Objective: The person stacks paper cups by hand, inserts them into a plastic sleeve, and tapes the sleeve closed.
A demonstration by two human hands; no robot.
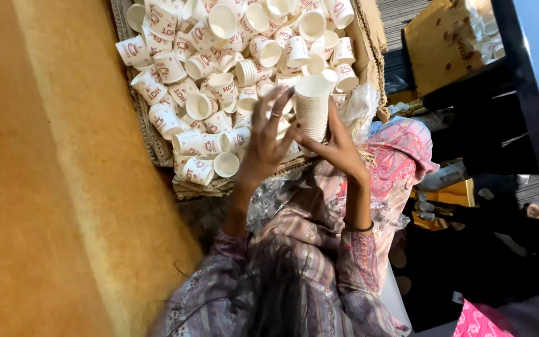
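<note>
Right hand (338,146) clamped round the cup stack (312,106), fingers wrapped at its base. Left hand (266,140) spread, fingertips (282,100) brushing the stack's side, loose cups (210,81) just beyond. Best steadied low, rims aligned, grip gentle.

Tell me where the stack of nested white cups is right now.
In the head view, the stack of cups is upper centre, held in the right hand, with the left hand touching it, over the cardboard box of loose cups.
</note>
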